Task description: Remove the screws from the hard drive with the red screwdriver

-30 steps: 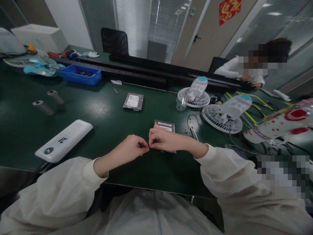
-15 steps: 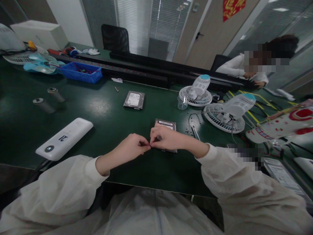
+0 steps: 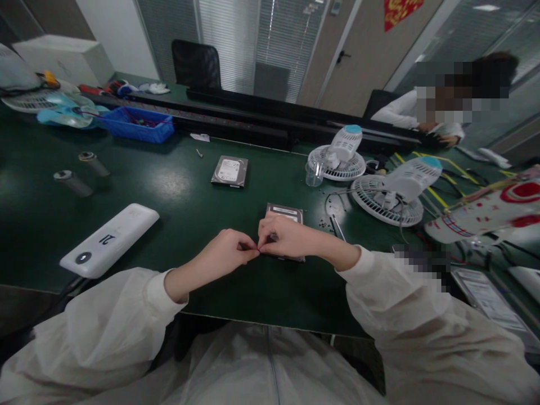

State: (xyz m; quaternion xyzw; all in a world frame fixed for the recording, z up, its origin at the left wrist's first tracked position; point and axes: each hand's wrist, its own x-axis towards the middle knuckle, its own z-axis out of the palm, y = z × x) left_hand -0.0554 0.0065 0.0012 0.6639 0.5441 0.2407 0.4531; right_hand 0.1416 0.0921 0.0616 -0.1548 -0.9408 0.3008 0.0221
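My left hand (image 3: 230,247) and my right hand (image 3: 287,235) meet fingertip to fingertip, both pinched closed. Whatever lies between the fingertips is too small to make out. Under my right hand lies a hard drive (image 3: 291,212), partly covered by the hand and wrist. A second hard drive (image 3: 230,171), label up, rests farther back on the dark green table (image 3: 177,185). Just right of the near drive are several small screws (image 3: 324,223) and a pair of metal tweezers (image 3: 338,228).
A white power bank (image 3: 110,241) lies at left, with two metal cylinders (image 3: 72,183) behind it. A blue tray (image 3: 139,125) stands farther back. At right are a clear cup (image 3: 314,173), two white fans (image 3: 386,197) and cables. A person (image 3: 396,112) sits across the table.
Both hands keep their pinched pose at nearly the same spot. The view has shifted very slightly; nothing on the table has visibly moved.
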